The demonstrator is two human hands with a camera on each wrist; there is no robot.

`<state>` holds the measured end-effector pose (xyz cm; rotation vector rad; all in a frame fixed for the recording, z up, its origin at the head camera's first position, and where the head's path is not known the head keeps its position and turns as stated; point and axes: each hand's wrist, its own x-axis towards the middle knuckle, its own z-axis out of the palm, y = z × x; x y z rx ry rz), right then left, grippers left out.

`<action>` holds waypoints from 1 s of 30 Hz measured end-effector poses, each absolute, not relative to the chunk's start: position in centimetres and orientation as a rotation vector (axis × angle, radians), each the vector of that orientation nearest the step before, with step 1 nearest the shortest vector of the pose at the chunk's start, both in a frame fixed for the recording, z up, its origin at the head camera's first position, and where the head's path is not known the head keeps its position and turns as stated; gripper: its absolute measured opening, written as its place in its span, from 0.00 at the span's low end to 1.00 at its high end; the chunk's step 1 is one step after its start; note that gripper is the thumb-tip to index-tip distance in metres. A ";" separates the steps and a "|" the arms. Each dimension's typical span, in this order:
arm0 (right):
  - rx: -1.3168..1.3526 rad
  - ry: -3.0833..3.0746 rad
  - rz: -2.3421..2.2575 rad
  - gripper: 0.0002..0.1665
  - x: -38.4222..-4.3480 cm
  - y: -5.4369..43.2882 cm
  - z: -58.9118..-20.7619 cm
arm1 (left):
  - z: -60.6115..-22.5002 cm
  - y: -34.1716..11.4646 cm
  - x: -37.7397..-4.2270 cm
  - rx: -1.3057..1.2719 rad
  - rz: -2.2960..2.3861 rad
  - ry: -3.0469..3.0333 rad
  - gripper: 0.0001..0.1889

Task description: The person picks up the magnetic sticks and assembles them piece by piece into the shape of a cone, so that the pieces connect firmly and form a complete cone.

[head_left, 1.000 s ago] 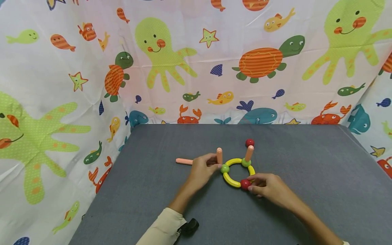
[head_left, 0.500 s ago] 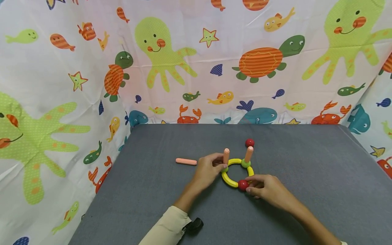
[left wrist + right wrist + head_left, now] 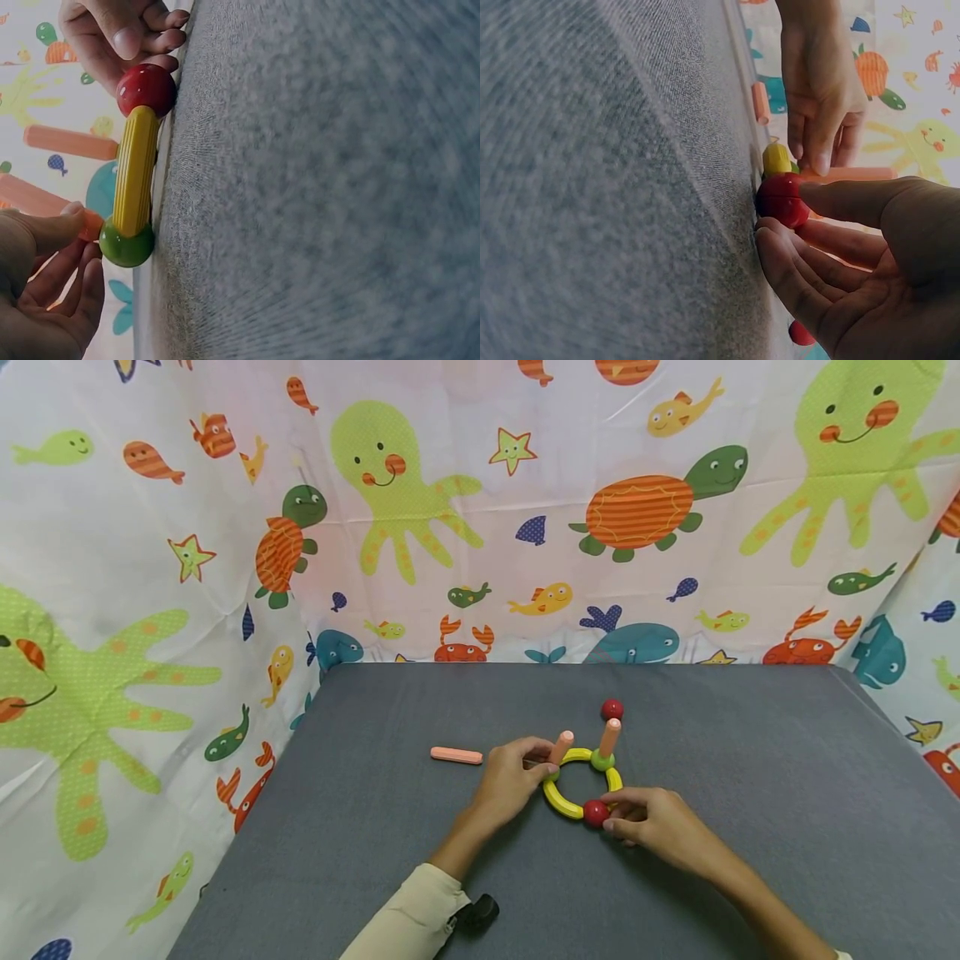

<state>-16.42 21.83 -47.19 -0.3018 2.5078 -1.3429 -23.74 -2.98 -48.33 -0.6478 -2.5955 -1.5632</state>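
Observation:
My left hand point(image 3: 508, 781) pinches a salmon-orange stick point(image 3: 562, 747) near its lower end. The stick leans to the right, and its foot meets a green ball point(image 3: 127, 244), partly hidden by fingers in the head view. Yellow curved rods point(image 3: 559, 803) join this ball, a second green ball point(image 3: 602, 761) and a red ball point(image 3: 596, 813) into a ring on the table. Another orange stick point(image 3: 611, 738) stands up from the second green ball. With thumb and fingers, my right hand point(image 3: 660, 818) holds the red ball at the ring's near side.
A loose orange stick point(image 3: 456, 756) lies left of the ring on the grey table point(image 3: 360, 835). Behind the ring sits a separate red ball point(image 3: 612, 709). A curtain point(image 3: 420, 627) printed with sea animals hangs along the table's back and sides.
The left hand has brought its orange stick rightward onto the green ball, and the stick has tipped to the right. The ring and right hand have shifted slightly left.

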 end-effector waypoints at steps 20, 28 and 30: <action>-0.294 2.890 -1.209 0.13 -19.0 22.8 -46.7 | -48.3 -3.4 -23.7 -0.575 -1.451 -2.740 0.14; -0.312 2.915 -1.171 0.26 -22.0 23.2 -47.2 | -48.4 -3.0 -23.6 -0.501 -1.309 -2.871 0.17; -0.322 2.902 -1.178 0.24 -22.5 23.0 -47.4 | -48.4 -2.8 -23.6 -0.502 -1.309 -2.862 0.15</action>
